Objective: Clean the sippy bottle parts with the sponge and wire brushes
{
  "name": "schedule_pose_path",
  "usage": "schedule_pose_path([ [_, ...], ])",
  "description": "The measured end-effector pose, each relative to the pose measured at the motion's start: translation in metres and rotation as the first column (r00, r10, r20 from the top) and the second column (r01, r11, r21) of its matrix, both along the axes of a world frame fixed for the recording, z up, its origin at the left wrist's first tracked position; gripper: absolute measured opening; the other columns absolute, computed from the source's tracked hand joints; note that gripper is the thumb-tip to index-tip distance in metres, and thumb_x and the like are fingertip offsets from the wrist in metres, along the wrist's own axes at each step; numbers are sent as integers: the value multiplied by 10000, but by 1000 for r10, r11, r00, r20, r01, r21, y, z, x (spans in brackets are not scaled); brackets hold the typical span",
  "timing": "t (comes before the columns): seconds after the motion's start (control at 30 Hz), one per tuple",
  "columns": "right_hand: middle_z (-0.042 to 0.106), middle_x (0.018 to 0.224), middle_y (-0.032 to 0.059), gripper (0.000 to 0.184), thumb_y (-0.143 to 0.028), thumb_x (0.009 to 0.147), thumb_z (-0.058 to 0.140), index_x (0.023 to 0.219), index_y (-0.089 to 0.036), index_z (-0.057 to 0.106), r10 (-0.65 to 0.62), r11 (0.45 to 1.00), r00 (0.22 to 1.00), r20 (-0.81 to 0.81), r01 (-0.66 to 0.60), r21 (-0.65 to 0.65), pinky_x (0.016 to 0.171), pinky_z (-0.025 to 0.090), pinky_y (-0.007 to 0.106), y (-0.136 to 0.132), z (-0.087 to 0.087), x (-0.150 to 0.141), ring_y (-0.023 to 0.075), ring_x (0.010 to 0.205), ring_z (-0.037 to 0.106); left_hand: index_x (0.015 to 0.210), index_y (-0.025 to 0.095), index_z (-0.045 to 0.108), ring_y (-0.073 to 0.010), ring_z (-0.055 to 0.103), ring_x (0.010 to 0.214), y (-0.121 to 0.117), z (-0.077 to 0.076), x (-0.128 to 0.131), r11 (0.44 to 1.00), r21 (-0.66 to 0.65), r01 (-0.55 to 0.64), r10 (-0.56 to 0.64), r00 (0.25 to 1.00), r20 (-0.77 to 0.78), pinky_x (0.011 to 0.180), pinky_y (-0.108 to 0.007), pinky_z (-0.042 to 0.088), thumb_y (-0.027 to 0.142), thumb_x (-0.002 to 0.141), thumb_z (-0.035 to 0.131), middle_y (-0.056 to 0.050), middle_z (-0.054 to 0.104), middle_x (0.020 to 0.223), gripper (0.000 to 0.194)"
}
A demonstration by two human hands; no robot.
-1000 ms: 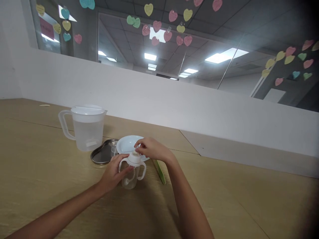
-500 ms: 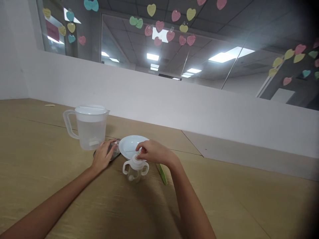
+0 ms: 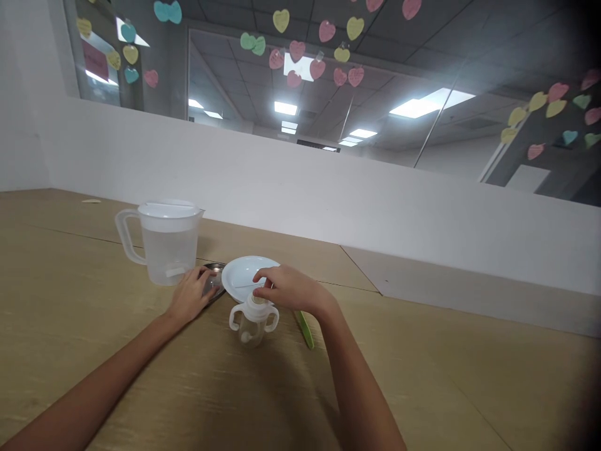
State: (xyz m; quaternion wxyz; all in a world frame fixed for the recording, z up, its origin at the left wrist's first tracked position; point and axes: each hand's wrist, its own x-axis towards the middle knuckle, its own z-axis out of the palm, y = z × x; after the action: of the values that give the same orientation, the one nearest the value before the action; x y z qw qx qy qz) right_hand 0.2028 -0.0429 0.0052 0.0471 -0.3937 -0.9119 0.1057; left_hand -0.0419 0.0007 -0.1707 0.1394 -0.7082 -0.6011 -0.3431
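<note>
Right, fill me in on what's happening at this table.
A person is working bare-handed. The right hand has its fingers at the top of a two-handled bottle, while the left hand reaches over a metal tray; whether it grips anything there is hard to tell. A white plate sits just behind the bottle, a lidded pitcher stands behind the left hand, and a green utensil lies to the bottle's right.

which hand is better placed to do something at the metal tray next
Left, I'd judge: the left hand is at the metal tray, fingers reaching over it. The right hand is at the top of the two-handled bottle, farther off.
</note>
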Motion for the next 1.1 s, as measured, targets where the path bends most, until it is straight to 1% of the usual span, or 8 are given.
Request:
schedule_pose_path([
  [0.17, 703, 940, 86, 329, -323, 845, 530, 1105, -151, 633, -6, 1000, 1000, -1, 6, -2, 648, 413, 257, -1, 0, 0, 182, 784, 628, 1053, 168, 543, -262, 603, 906, -3, 7, -1, 996, -91, 2, 11, 989, 146, 799, -409, 485, 357, 876, 439, -100, 614, 1039, 279],
  [0.27, 704, 940, 86, 331, -326, 850, 530, 1111, -151, 632, -9, 1000, 1000, 4, 8, 11, 652, 412, 257, -1, 1, 0, 181, 779, 631, 1108, 164, 514, -264, 581, 986, -10, 21, 1, 993, 110, -29, -5, 955, 298, 844, -405, 480, 407, 892, 435, -114, 591, 1092, 334],
  [0.33, 704, 941, 84, 335, -334, 854, 527, 1116, -153, 632, -10, 1000, 1000, 10, 9, 15, 655, 411, 254, 0, 1, 1, 178, 778, 632, 1157, 173, 491, -248, 557, 1058, -16, 29, 6, 961, 274, -16, -91, 923, 373, 881, -384, 476, 423, 893, 453, -113, 568, 1160, 365],
  [0.43, 705, 945, 86, 349, -342, 857, 521, 1125, -147, 629, -12, 1000, 1000, 20, 11, 8, 656, 411, 252, 1, 0, 1, 176, 783, 632, 1155, 188, 502, -229, 518, 1146, -23, 34, 17, 934, 343, 99, -222, 914, 341, 955, -378, 444, 397, 903, 461, -101, 550, 1225, 330],
  [0.63, 706, 950, 89, 341, -326, 861, 523, 1128, -138, 622, -23, 1000, 1000, 8, 23, 2, 663, 413, 258, 1, -1, 1, 174, 772, 631, 1219, 211, 502, -215, 470, 1229, -24, 26, 27, 953, 151, 264, -299, 908, 295, 1042, -400, 372, 407, 931, 395, -83, 513, 1324, 364],
  [0.77, 708, 938, 87, 329, -318, 861, 525, 1118, -141, 624, -23, 1000, 1000, 3, 23, -6, 660, 413, 258, 1, -1, 1, 173, 767, 630, 1238, 214, 511, -215, 475, 1222, -21, 21, 25, 961, 118, 252, -275, 921, 276, 1032, -401, 373, 415, 935, 371, -78, 522, 1325, 390],
  [0.93, 707, 924, 80, 325, -324, 858, 530, 1114, -149, 630, -29, 1000, 1000, 7, 29, 1, 654, 410, 256, 1, -1, 2, 173, 756, 631, 1200, 232, 575, -249, 536, 1124, -22, 23, 18, 965, 202, 167, -202, 965, 168, 947, -442, 395, 367, 923, 387, -79, 588, 1253, 361],
  [1.1, 704, 932, 80, 314, -329, 863, 531, 1107, -158, 633, -38, 999, 999, 12, 38, 11, 673, 415, 260, 2, 0, 2, 180, 775, 635, 1139, 260, 621, -252, 562, 1054, -29, 29, 14, 938, 288, 192, -236, 964, 124, 924, -446, 421, 318, 883, 438, -62, 635, 1169, 320],
])
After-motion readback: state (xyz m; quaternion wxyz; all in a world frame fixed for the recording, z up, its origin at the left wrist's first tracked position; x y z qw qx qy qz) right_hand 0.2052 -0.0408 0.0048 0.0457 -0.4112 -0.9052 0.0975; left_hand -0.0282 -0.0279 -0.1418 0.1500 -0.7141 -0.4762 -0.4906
